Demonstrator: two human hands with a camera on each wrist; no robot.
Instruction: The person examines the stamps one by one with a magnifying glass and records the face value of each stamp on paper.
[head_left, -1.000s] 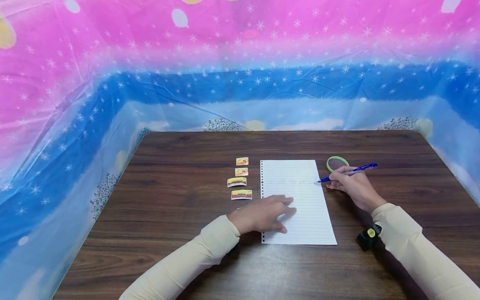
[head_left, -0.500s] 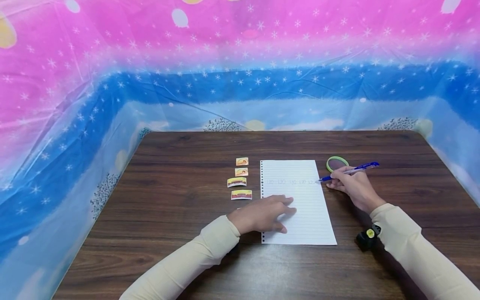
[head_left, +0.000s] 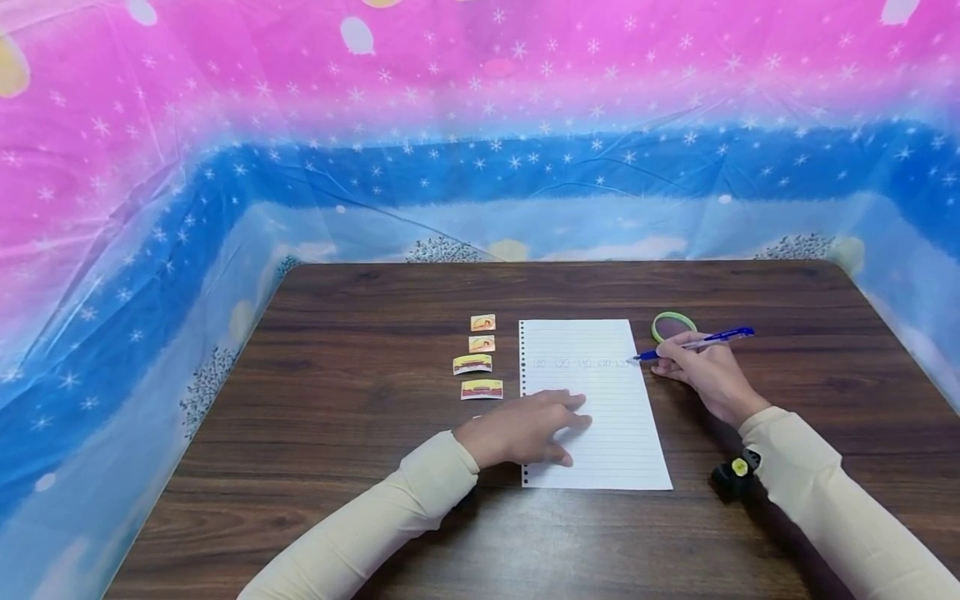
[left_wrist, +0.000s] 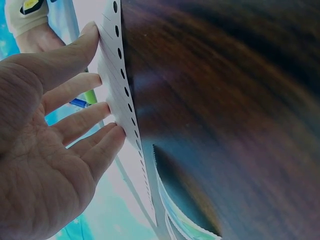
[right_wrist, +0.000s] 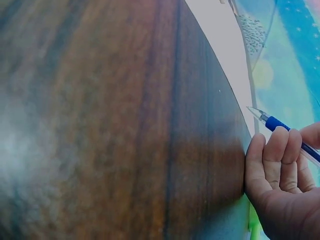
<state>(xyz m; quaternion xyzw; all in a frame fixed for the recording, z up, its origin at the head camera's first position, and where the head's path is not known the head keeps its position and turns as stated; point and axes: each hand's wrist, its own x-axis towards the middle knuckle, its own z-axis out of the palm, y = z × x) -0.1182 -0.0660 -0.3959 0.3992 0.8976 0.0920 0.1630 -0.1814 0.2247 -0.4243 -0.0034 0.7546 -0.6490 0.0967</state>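
A lined sheet of paper [head_left: 600, 342] with punched holes down its left edge lies on the table, one row of handwritten numbers across it. My left hand [head_left: 528, 427] rests on the sheet's lower left part, fingers spread; in the left wrist view the fingertips [left_wrist: 116, 131] press near the holed edge. With my right hand [head_left: 708, 375] I grip a blue pen [head_left: 693, 343] at the sheet's right edge. Its tip stands at the end of the number row, and in the right wrist view the pen [right_wrist: 277, 123] shows a bare metal point beside the paper [right_wrist: 225, 45].
Left of the sheet, several small printed paper pieces [head_left: 482, 389] form a column, one partly hidden by the left hand. A green-rimmed round object [head_left: 673, 327] lies just beyond the right hand. The brown table [head_left: 337, 350] backs onto a patterned cloth [head_left: 450, 167].
The pen has tilted slightly back and forth at the end of the number row, with small motions of the right hand. My left hand has stayed in place on the sheet.
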